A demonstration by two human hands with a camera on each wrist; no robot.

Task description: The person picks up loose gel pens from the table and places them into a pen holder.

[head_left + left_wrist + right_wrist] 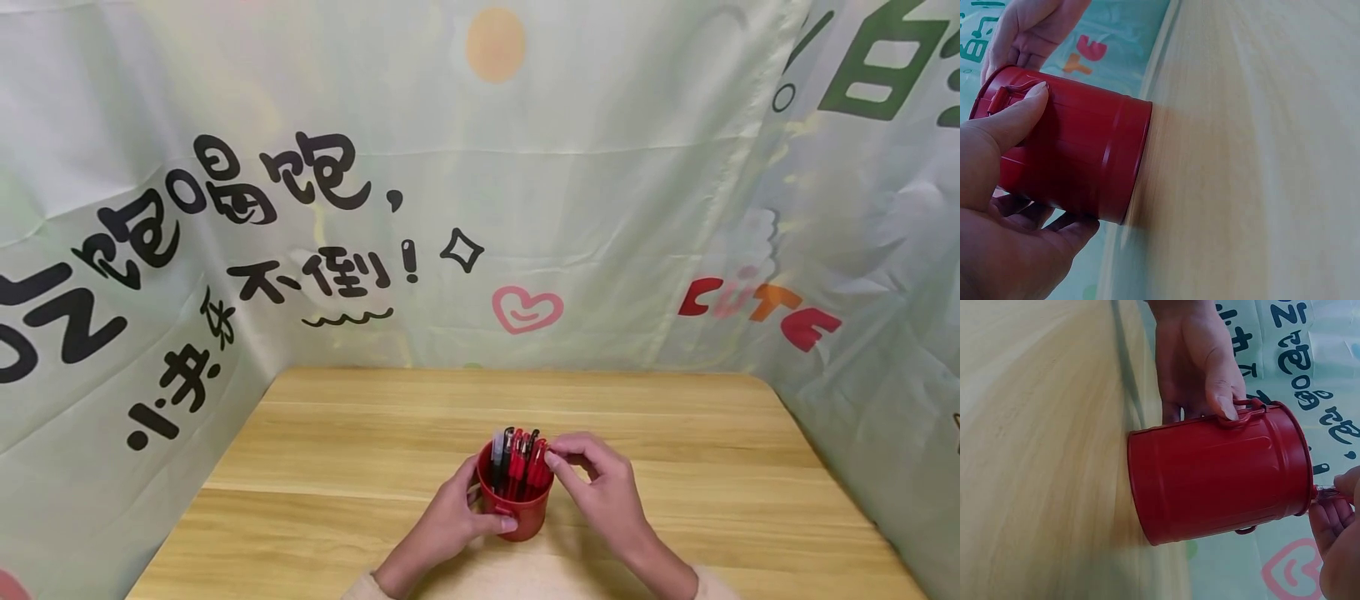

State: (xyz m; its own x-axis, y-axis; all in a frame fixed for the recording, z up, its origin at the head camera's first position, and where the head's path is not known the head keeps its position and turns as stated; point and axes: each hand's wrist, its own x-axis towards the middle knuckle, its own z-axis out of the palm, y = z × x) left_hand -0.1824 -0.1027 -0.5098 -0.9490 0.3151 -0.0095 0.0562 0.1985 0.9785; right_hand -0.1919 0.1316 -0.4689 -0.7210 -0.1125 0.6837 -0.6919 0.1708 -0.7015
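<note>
A red metal bucket (527, 518) stands upright on the wooden table, with several red and black pens (517, 462) leaning inside it. My left hand (456, 515) grips the bucket from the left; in the left wrist view its thumb lies by the small side handle (999, 100) and the fingers curl round the far wall. At the bucket's right rim, my right hand (600, 483) pinches the top of a red pen (539, 454) between thumb and fingers. The right wrist view shows that pen's end (1325, 492) just past the rim, its lower part hidden in the bucket.
The wooden table (337, 433) spreads out around the bucket. Behind it and at both sides hangs a pale printed cloth (600, 200) with black lettering, a pink heart and coloured letters.
</note>
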